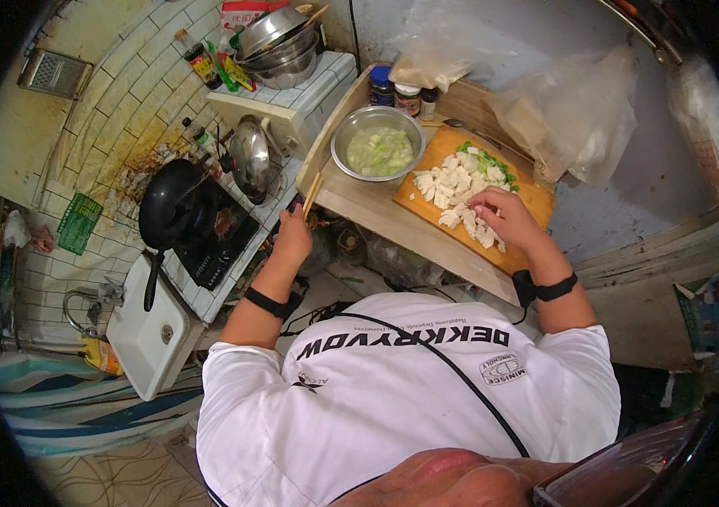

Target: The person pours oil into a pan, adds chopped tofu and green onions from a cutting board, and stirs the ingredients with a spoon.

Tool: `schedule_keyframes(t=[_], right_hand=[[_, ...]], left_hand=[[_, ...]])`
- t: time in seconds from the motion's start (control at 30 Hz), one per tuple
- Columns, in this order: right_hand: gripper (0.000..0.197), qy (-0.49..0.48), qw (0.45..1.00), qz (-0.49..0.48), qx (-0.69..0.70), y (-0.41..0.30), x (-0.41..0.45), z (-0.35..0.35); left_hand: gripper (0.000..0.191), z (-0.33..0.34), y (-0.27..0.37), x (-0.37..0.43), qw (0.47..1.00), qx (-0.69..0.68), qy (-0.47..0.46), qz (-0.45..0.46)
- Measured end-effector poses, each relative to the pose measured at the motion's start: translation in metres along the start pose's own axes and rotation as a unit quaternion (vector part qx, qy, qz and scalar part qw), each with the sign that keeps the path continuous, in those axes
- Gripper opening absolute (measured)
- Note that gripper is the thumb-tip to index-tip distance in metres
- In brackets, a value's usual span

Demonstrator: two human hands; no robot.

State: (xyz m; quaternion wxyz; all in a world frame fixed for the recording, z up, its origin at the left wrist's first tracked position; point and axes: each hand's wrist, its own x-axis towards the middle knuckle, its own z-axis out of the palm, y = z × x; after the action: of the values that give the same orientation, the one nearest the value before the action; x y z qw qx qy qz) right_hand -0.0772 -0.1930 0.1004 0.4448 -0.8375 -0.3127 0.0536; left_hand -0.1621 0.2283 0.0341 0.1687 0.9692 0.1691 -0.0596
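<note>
In my left hand point(294, 234) is a pair of wooden chopsticks point(313, 192), pointing up past the table's left edge. My right hand point(504, 214) is over the wooden cutting board point(533, 204), its bent fingertips at a pile of torn white food pieces point(455, 182). Whether a piece is pinched between them is hard to see. Chopped green scallion point(485, 158) lies along the pile's far side. Left of the board stands a stainless steel bowl point(341, 166) holding pale liquid with chopped green vegetable point(379, 151).
Jars point(406, 99) stand behind the bowl, and a metal spoon point(461, 125) lies behind the board. To the left, a black wok point(166, 206) is by an induction cooktop point(213, 260), near a glass lid point(250, 155) and a white sink point(144, 342). Plastic bags point(565, 120) hang at right.
</note>
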Motion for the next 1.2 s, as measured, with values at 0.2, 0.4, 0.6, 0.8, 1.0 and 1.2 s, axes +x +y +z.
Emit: schedule_keyframes(t=[0.2, 0.4, 0.6, 0.8, 1.0, 1.2], right_hand=[[0.015, -0.009, 0.998, 0.049, 0.025, 0.016, -0.036, -0.02], [0.017, 0.032, 0.993, 0.109, 0.039, 0.038, -0.067, -0.032], [0.018, 0.041, 0.993, 0.09, 0.058, 0.044, -0.069, -0.021], [0.021, 0.187, 0.965, 0.182, -0.005, 0.102, -0.097, -0.03], [0.049, 0.261, 0.877, 0.36, -0.184, 0.175, -0.128, -0.039], [0.06, 0.226, 0.864, 0.442, 0.084, 0.229, -0.125, -0.02]], left_hand=[[0.061, 0.014, 0.034, 0.041, 0.998, 0.039, 0.047, -0.002], [0.056, 0.017, 0.074, 0.079, 0.996, 0.076, 0.05, 0.007], [0.052, 0.038, 0.069, 0.097, 0.984, 0.101, 0.137, 0.05], [0.048, 0.023, 0.101, 0.047, 0.976, 0.075, 0.148, 0.144], [0.05, 0.061, 0.138, 0.025, 0.965, -0.032, 0.085, 0.247], [0.047, 0.081, 0.16, 0.053, 0.974, -0.185, -0.039, 0.122]])
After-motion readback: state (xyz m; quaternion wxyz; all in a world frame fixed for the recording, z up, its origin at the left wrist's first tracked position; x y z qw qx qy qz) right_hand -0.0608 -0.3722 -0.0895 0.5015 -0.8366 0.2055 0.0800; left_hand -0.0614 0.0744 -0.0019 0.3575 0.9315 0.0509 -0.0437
